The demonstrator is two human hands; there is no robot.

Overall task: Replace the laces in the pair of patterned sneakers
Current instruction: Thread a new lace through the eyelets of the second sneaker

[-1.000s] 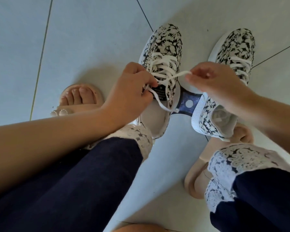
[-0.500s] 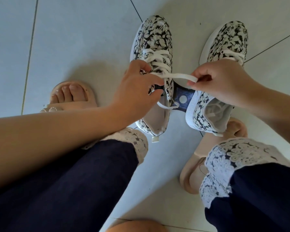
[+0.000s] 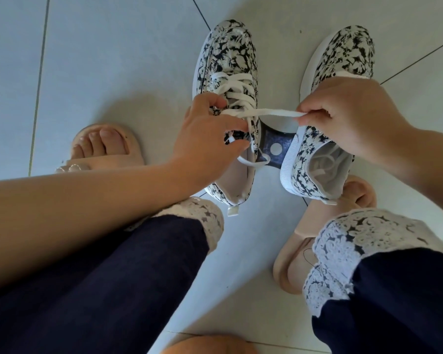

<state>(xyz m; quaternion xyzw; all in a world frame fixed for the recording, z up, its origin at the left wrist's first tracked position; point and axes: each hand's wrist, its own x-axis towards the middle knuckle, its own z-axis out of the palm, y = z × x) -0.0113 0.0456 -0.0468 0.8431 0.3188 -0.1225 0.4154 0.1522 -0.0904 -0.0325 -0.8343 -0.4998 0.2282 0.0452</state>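
A pale tiled floor (image 3: 108, 60) is seen from above, crossed by thin dark joints. Two pink slippers are worn. The left slipper (image 3: 136, 144) lies well to the left of the shoes, with bare toes showing. The right slipper (image 3: 283, 264) is set at the lower right, and its toe end is overlapped by the heel of the right sneaker (image 3: 343, 52). Dark trousers (image 3: 113, 290) with white lacework cuffs (image 3: 356, 238) fill the lower part of the view. A rounded orange shape (image 3: 207, 344) is cut off by the bottom edge, and what it is cannot be told.

Both sneakers stand on the floor side by side, toes pointing away. A dark card (image 3: 274, 144) with a white dot is lodged between them. The right sneaker's lacing is hidden by the right hand (image 3: 351, 116), and the outer side of the left sneaker (image 3: 228, 54) is partly covered by the left wrist.

The left sneaker is threaded with a white lace (image 3: 274, 112). One stretch is drawn taut from the upper eyelets rightward across the gap, where it is pinched between the curled thumb and fingers of the right hand. The left hand (image 3: 205, 141) is held over the tongue with its fingers curled, and the lace tip (image 3: 231, 139) is pinched at its fingertips. A slack loop (image 3: 256, 159) is draped over the sneaker's inner side onto the card.
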